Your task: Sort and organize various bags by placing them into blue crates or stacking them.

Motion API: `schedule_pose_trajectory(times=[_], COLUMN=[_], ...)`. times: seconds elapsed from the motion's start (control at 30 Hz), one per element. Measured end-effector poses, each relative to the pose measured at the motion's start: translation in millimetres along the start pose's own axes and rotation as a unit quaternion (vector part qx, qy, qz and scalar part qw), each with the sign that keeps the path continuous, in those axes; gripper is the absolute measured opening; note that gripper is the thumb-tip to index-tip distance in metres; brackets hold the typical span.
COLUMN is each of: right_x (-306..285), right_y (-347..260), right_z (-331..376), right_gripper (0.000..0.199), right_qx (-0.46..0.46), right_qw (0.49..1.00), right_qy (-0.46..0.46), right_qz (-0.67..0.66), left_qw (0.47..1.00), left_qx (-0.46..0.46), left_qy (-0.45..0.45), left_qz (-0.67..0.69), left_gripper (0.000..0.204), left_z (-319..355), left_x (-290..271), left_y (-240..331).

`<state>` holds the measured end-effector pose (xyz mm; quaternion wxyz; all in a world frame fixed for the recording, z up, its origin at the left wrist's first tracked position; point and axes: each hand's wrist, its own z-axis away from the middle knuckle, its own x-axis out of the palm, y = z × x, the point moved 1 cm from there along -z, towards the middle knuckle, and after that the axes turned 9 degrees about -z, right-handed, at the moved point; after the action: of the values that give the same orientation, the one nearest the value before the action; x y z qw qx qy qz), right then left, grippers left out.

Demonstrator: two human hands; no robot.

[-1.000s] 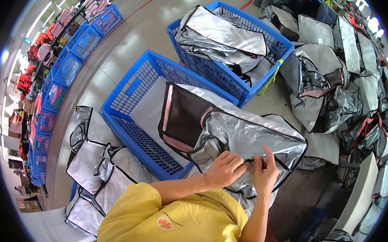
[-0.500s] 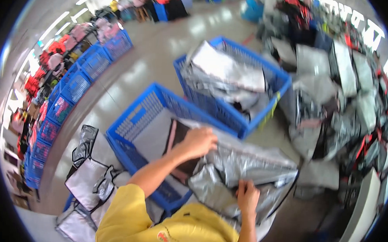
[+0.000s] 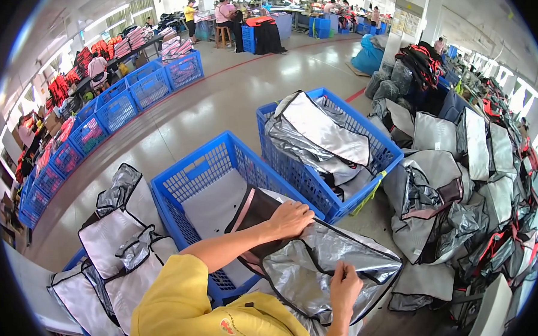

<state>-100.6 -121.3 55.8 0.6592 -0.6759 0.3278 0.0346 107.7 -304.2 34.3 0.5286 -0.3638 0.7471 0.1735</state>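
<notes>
A silver foil-lined bag piece [image 3: 293, 269] with black edging lies across my front, joined to a dark mesh panel with a pink strip at its left end. My left hand [image 3: 291, 220] is closed over its far edge, next to the mesh; the fingertips are partly hidden. Nearer to me and further right, my right hand [image 3: 345, 285] pinches the foil in a closed grip. Under the mesh end stands a blue plastic crate [image 3: 190, 175] with pale sheet material inside.
Another blue crate [image 3: 364, 193], holding folded silver and white pieces, stands just beyond. A large heap of grey and silver bag pieces [image 3: 434, 175] fills the right. White foil-edged pieces [image 3: 112, 242] are piled at my left. Blue crates [image 3: 115, 110] line the far left; people work at the back.
The view has tilted up and sharpened, showing more of the room. Both hands keep hold of the foil piece, whose far edge now looks straighter and its right part flatter.
</notes>
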Motion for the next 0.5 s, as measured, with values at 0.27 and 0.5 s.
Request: schedule_pose_trajectory(times=[0.27,0.5], right_x=[19,55], right_y=[4,60], right_z=[-11,21], right_gripper=[0.015,0.017], right_qx=[-0.053,-0.006], right_qw=[0.993,0.989], right_qy=[0.076,0.095], right_qz=[-0.068,-0.116], left_qw=[0.95,0.896], left_qx=[-0.002,-0.126], left_qy=[-0.188,-0.176], left_qz=[0.251,0.387], left_gripper=[0.031,0.029], left_z=[-17,42], left_x=[-58,-3], left_y=[46,60])
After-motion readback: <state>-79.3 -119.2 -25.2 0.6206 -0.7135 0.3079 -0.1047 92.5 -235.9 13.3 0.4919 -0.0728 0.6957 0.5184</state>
